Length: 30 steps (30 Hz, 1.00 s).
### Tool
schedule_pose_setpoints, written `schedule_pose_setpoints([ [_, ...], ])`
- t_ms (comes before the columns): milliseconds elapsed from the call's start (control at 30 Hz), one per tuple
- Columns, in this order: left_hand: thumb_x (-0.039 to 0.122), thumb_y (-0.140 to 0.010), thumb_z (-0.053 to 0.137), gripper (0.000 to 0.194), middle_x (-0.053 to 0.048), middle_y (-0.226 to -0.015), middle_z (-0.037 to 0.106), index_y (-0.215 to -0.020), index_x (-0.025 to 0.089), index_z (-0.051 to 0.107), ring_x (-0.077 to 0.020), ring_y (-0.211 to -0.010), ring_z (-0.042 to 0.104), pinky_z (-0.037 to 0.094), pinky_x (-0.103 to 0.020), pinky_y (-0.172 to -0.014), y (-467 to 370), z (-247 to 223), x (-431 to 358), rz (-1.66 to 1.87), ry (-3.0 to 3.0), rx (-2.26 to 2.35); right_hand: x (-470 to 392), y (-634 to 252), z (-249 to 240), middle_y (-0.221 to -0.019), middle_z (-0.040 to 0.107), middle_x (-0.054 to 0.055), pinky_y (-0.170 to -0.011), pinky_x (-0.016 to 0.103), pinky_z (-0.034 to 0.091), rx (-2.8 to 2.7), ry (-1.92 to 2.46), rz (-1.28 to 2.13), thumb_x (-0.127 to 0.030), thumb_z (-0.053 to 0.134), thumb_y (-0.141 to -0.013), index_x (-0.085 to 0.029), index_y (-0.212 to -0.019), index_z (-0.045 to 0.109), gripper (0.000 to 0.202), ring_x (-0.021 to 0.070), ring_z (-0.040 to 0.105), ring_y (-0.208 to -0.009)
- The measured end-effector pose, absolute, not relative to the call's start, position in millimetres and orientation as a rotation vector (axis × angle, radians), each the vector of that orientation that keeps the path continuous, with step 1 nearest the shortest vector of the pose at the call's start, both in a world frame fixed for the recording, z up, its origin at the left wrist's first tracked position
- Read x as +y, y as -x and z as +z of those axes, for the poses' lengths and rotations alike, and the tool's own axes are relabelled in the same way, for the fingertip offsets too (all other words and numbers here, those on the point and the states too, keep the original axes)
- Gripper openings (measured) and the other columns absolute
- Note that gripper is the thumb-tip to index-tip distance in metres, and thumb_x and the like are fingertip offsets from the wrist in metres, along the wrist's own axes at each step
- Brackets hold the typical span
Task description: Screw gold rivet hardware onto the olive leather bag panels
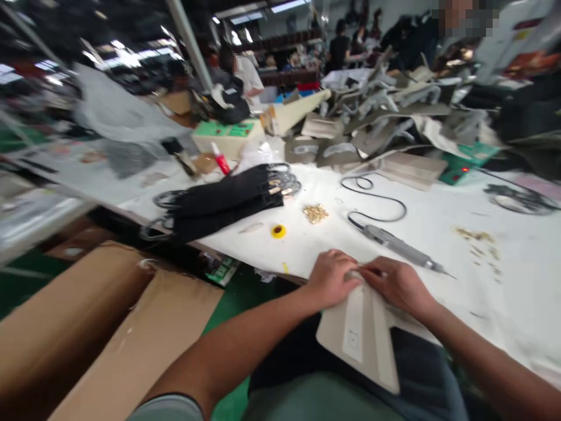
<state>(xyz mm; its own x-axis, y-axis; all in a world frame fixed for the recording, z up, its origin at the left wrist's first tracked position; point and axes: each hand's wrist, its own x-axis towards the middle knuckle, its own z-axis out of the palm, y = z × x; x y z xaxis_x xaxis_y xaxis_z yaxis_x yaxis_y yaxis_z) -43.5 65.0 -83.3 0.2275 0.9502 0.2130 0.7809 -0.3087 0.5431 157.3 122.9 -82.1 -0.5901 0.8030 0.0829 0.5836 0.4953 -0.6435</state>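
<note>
A flat beige panel (372, 345) with a paler strip along it slants from the table edge down over my lap. My left hand (333, 278) is closed on its upper end, thumb on the near face. Close beside it, my right hand (397, 283) pinches at the same end, fingertips almost meeting the left ones. Whether a small part sits between the fingertips is hidden. Just beyond my hands lies a grey pen-shaped electric screwdriver (398, 245) with a thin bit and a black cord. Small gold metal pieces (315, 214) form a heap farther back.
More gold pieces (477, 242) lie scattered at right. A yellow round item (278, 231) and a stack of black straps (223, 199) are at left. Beige and grey panels (368, 134) pile up behind, near a green box (468, 164). An open cardboard box (144, 327) stands at lower left.
</note>
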Motion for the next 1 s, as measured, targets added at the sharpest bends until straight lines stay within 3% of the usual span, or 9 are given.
schedule_pose_setpoints([
  [167, 0.029, -0.086, 0.076, 0.031, -0.003, -0.122, 0.076, -0.116, 0.023, 0.071, -0.027, -0.123, 0.057, 0.043, -0.047, -0.105, 45, -95, 75, 0.793, -2.086, 1.53, 130, -154, -72, -0.089, 0.077, 0.003, -0.074, 0.031, 0.047, -2.238, 1.363, 0.963, -0.036, 0.062, -0.09, -0.023, -0.089, 0.076, 0.019, 0.0204, 0.069, -0.081],
  [300, 0.031, -0.086, 0.076, 0.029, -0.002, -0.121, 0.076, -0.115, 0.025, 0.071, -0.0257, -0.122, 0.058, 0.043, -0.046, -0.104, 44, -89, 72, 0.777, -2.097, 1.53, 127, -156, -57, -0.091, 0.074, 0.002, -0.074, 0.03, 0.045, -2.306, 1.263, 1.025, -0.033, 0.058, -0.093, -0.022, -0.091, 0.074, 0.019, 0.0188, 0.065, -0.083],
  [633, 0.028, -0.089, 0.073, 0.024, -0.003, -0.121, 0.076, -0.112, 0.024, 0.071, -0.0268, -0.123, 0.059, 0.046, -0.047, -0.104, 44, -85, 72, 0.775, -2.106, 1.555, 124, -147, -55, -0.085, 0.07, 0.001, -0.079, 0.03, 0.037, -2.543, 1.262, 0.899, -0.028, 0.053, -0.098, -0.021, -0.087, 0.068, 0.02, 0.0161, 0.061, -0.079],
  [867, 0.015, -0.08, 0.074, 0.031, -0.002, -0.114, 0.078, -0.108, 0.026, 0.071, -0.0279, -0.113, 0.067, 0.055, -0.046, -0.098, 50, -97, 74, 0.92, -2.223, 1.6, 122, -129, -51, -0.084, 0.075, -0.001, -0.071, 0.026, 0.037, -2.359, 1.625, 0.924, -0.021, 0.059, -0.083, -0.023, -0.081, 0.074, 0.015, 0.015, 0.063, -0.076],
  [1000, 0.018, -0.074, 0.078, 0.038, -0.001, -0.113, 0.079, -0.11, 0.028, 0.071, -0.0271, -0.11, 0.07, 0.06, -0.041, -0.092, 62, -121, 85, 0.926, -2.409, 1.509, 123, -123, -64, -0.082, 0.077, 0.0, -0.068, 0.025, 0.038, -2.263, 1.737, 0.935, -0.022, 0.06, -0.077, -0.024, -0.081, 0.077, 0.018, 0.0168, 0.064, -0.075],
])
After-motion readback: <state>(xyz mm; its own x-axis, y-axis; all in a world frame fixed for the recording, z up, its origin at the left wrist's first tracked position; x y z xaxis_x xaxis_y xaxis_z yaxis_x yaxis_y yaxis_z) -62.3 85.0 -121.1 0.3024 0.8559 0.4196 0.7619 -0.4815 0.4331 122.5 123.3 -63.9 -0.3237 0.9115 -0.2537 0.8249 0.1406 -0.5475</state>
